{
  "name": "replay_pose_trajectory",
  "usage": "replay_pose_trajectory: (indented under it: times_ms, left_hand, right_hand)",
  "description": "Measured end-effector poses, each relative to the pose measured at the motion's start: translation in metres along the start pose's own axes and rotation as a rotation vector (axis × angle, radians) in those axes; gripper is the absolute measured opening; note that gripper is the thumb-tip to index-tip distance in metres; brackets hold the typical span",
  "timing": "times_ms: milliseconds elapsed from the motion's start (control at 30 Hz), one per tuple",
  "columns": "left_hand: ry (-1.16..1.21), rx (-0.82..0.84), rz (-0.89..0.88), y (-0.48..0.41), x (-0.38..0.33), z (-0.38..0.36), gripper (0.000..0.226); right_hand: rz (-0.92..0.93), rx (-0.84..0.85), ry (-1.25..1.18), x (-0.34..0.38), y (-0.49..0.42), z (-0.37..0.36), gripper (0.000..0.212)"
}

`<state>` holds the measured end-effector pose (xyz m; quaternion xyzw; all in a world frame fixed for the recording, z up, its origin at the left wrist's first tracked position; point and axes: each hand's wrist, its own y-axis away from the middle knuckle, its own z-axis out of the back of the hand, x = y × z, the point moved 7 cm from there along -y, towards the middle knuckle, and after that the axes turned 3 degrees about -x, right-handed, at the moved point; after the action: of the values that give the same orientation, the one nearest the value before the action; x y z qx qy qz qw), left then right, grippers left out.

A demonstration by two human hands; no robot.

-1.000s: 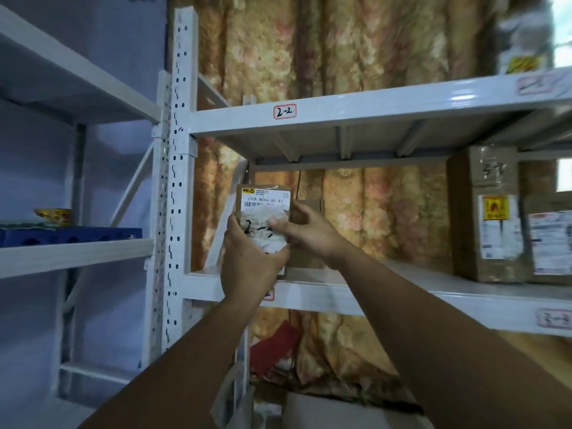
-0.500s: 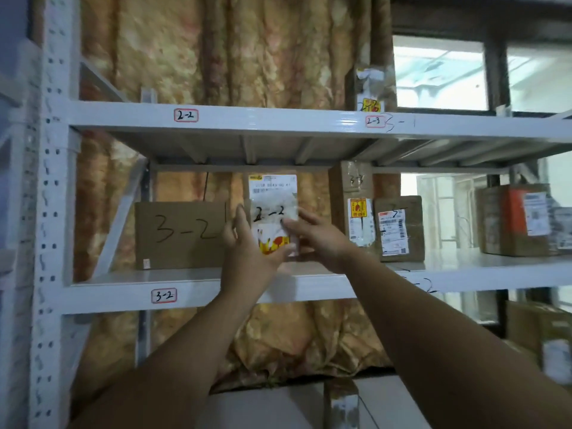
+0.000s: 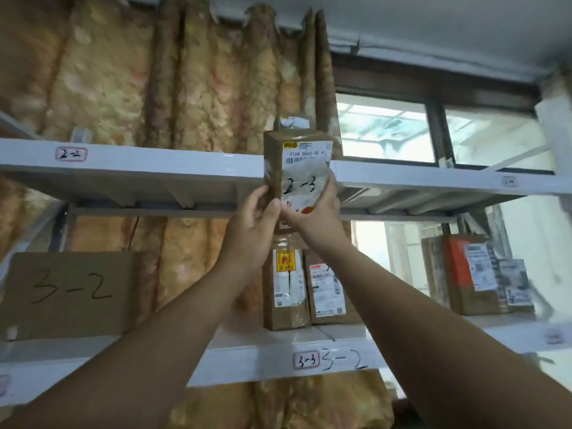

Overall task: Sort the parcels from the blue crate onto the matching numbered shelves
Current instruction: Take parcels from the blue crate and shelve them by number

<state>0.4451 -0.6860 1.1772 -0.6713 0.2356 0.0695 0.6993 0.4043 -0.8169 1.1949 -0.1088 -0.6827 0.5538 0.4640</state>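
Shows a brown parcel (image 3: 305, 168), hand-marked 2-3, held upright against the front edge of the upper shelf (image 3: 154, 164), well to the right of the shelf label 2-2 (image 3: 71, 154). Judged as the placing step: lifting over that edge and setting down on the upper shelf.

Doing it well:
- Check the handwritten number against the label under the chosen spot. Cannot read the small label (image 3: 509, 181) near the right end of the same edge.
- Bring the parcel's bottom clear above the front edge before pushing in.
- Aim beside the box (image 3: 292, 122) standing on the upper shelf just behind, not into it.
- Set down flat, printed face outward, and only then let go.

Left hand (image 3: 250, 230): fingers curled round the parcel's lower left side, clamped on it.

Right hand (image 3: 315, 221): fingers wrapped round the lower right edge, likewise clamped on the parcel. Thumbs close together low on the front face.

Lower shelf (image 3: 247, 363), tagged 3-3 (image 3: 305, 360): carries a cardboard box (image 3: 68, 292) marked 3-2 toward its left end and upright parcels (image 3: 286, 289) near the middle.
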Motion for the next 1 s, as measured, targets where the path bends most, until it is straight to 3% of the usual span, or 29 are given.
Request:
replay_pose_trajectory:
  times_ms: [167,333,400,500,600,733,867,1000]
  left_hand:
    - [0.05,0.036,-0.069,-0.033,-0.022,-0.083,0.044]
    - [-0.111,0.01,-0.228,-0.063,-0.031,-0.139,0.044]
    - [-0.249,-0.035,-0.234,-0.075,-0.024,-0.147,0.042]
    - [-0.638,-0.094,-0.244,-0.091,-0.01,-0.151,0.043]
    - [-0.961,-0.206,-0.361,-0.108,-0.01,-0.142,0.045]
    - [-1.096,-0.32,-0.463,-0.137,-0.012,-0.127,0.038]
    - [-1.143,-0.235,-0.319,-0.172,0.004,-0.106,0.037]
    - [-1.254,-0.197,-0.468,-0.184,0.015,-0.108,0.046]
  right_hand:
    - [0.257,-0.187,0.19,0.003,-0.055,0.065,0.117]
    - [0.261,-0.326,0.258,-0.014,-0.105,0.114,0.116]
    - [0.235,-0.349,0.247,-0.022,-0.124,0.128,0.115]
    - [0.24,-0.378,0.34,-0.029,-0.144,0.139,0.112]
    - [0.291,-0.424,0.468,-0.027,-0.156,0.144,0.106]
    - [0.283,-0.389,0.533,-0.023,-0.174,0.14,0.101]
    - [0.186,-0.301,0.671,-0.022,-0.201,0.126,0.092]
    - [0.135,-0.229,0.754,-0.025,-0.221,0.108,0.087]
